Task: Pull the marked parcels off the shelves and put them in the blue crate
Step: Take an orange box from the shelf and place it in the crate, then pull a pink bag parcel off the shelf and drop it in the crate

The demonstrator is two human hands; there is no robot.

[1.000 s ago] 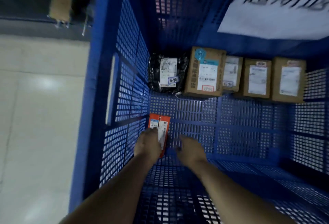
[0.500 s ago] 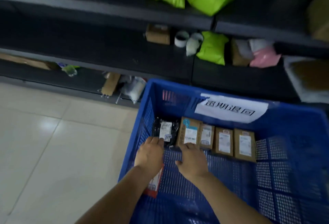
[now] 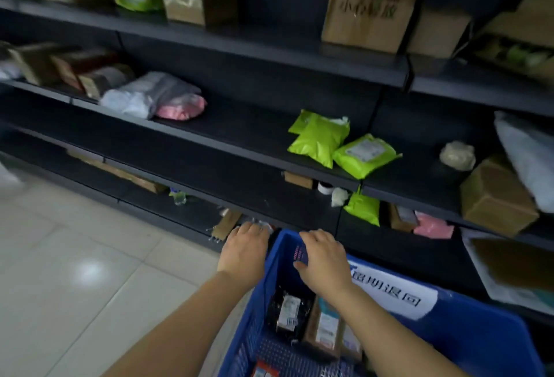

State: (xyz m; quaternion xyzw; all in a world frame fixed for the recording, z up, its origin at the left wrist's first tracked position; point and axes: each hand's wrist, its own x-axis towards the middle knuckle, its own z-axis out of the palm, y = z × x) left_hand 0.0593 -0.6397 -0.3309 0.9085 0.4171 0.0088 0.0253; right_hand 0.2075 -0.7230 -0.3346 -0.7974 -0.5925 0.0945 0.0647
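The blue crate (image 3: 467, 325) stands on the floor at the lower right, with a white paper label on its far wall. Inside lie a black bagged parcel (image 3: 287, 313), brown boxes (image 3: 325, 328) and an orange box (image 3: 263, 372) near the bottom edge. My left hand (image 3: 245, 249) hovers just outside the crate's left far corner, fingers spread, holding nothing. My right hand (image 3: 323, 259) is over the crate's far rim, palm down, empty. Dark shelves (image 3: 239, 143) ahead carry green bags (image 3: 335, 144), a pink bag (image 3: 181, 107) and cardboard boxes (image 3: 497, 196).
Light tiled floor (image 3: 75, 271) spreads to the left. The lowest shelf, just beyond my hands, holds a flat carton (image 3: 227, 222), a tape roll (image 3: 325, 187), a green bag (image 3: 362, 207) and a pink parcel (image 3: 433, 228). Large cartons (image 3: 368, 5) stand on the top shelf.
My view has lifted from inside the crate to the shelves. Both hands have risen out of the crate to its far rim, leaving the orange box on the crate floor.
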